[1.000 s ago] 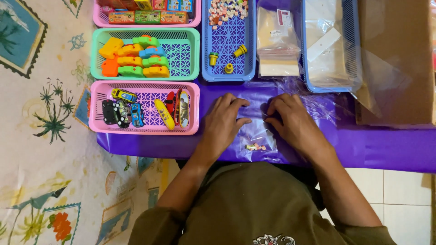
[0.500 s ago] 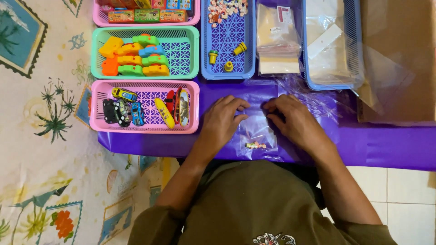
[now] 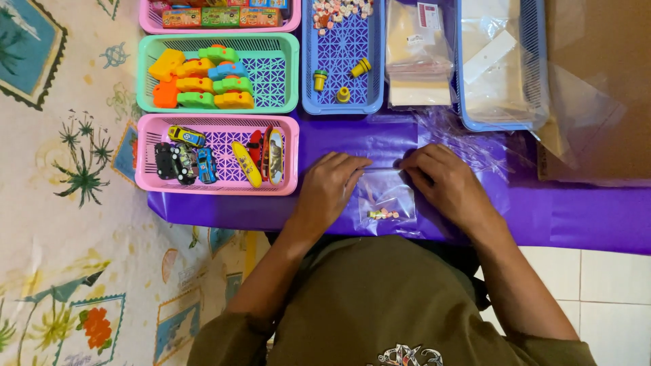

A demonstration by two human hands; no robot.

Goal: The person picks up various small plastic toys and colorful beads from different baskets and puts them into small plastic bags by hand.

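A small clear plastic bag [image 3: 385, 196] lies flat on the purple sheet [image 3: 352, 139], with a few tiny coloured beads [image 3: 383, 214] at its near end. My left hand [image 3: 329, 190] pinches the bag's top left corner. My right hand [image 3: 444, 183] pinches the top right corner, fingers pressed along the bag's upper edge. Both hands rest on the sheet.
A pink basket [image 3: 215, 192] of toy cars and small skateboards stands left of my hands. Behind it are a green basket [image 3: 274, 74] of coloured toys and a blue basket [image 3: 339, 51] with beads and yellow pieces. Clear bags [image 3: 417, 54], another blue tray [image 3: 505, 122], cardboard [image 3: 600, 81] at right.
My two hands have drawn slightly apart along the bag's top edge. The bag stays flat in the same place.
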